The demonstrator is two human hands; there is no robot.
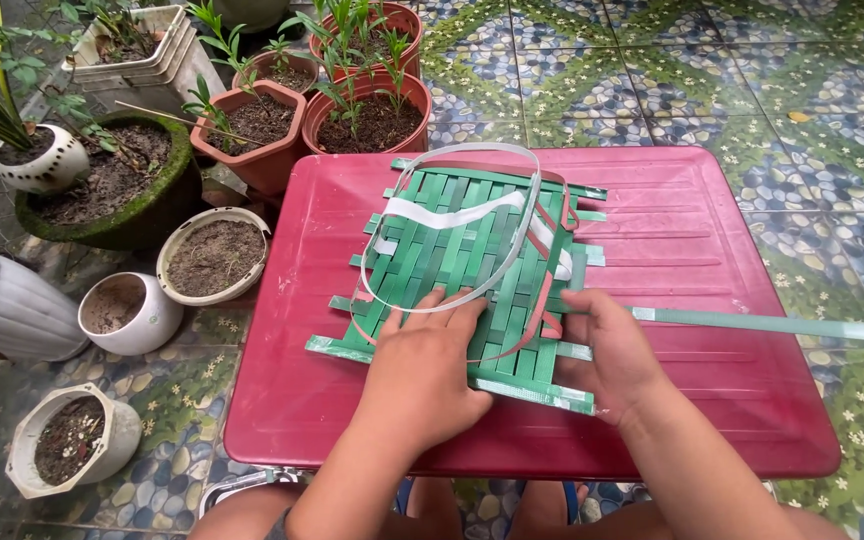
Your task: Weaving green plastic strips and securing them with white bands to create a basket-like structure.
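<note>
Left hand pressed flat, fingers spread, on the near part of the woven green strap mat, grasping nothing. Right hand just beside it at the mat's right edge, fingers curled over a long green strap running out to the right; grip hidden under the knuckles, cannot tell. Mat lying mid red plastic desk, under and beyond both hands. Looped over the mat beyond the fingertips: a white strap and a red strap. Left of the left hand, off the desk, white soil-filled pots on the pebble-patterned floor. Farther beyond, terracotta pots with seedlings.
</note>
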